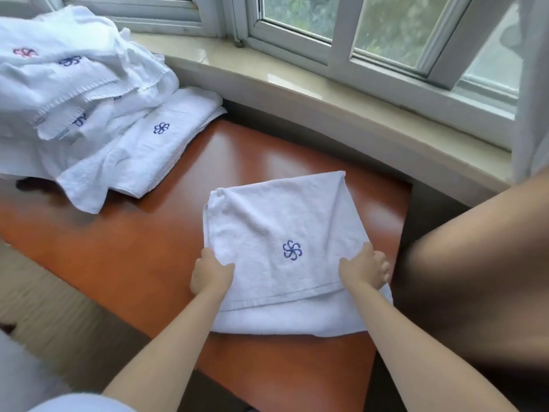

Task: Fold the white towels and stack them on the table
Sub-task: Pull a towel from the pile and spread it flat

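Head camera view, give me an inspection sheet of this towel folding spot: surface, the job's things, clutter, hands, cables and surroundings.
Surface: glossy reddish-brown table, no spills seen.
Job's things: white towel with blue flower logo lying partly folded on the table; folded towel at far left; heap of loose white towels partly lying over it.
Clutter: nothing seen.
Hands: left hand grips the towel's left edge; right hand grips its right edge.
Cables: nothing seen.
Surroundings: beige windowsill behind the table; white-framed window with greenery outside; blurred brown shape at right, cannot tell what it is.
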A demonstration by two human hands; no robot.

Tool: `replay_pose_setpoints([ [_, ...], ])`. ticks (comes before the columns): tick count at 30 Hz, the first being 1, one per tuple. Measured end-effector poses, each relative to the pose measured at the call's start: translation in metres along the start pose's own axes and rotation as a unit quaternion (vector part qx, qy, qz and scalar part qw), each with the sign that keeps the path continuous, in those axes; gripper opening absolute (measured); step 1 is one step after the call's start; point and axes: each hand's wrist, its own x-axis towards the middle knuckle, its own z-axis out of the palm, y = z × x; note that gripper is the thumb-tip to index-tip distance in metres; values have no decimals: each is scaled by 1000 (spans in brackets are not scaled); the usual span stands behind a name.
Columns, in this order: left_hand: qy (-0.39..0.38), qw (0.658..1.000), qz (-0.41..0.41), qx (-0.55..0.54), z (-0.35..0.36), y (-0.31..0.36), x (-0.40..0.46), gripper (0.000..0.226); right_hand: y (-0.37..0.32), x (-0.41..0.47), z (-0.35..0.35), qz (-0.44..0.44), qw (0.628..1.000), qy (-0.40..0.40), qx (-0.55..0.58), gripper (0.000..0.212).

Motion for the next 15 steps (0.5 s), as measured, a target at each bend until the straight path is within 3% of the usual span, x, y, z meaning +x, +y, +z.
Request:
replay_pose_setpoints([
  [4,-18,999,-4,-41,-9,3,1,25,-2,4,-9,-13,999,-19,-28,25],
  [6,-7,993,19,-112,-14,8,-1,25,-7,3,-15,-36,999,6,-16,29],
  [9,16,961,81,-265,-29,23,-5,23,-22,0,-35,-82,990,33,114,35],
  [13,85,907,101,-401,-63,25,-8,9,-20,-13,-68,-131,906,180,361,28],
  [15,117,911,80,-388,-63,4,-20,17,2,-25,-67,-93,885,198,411,23],
])
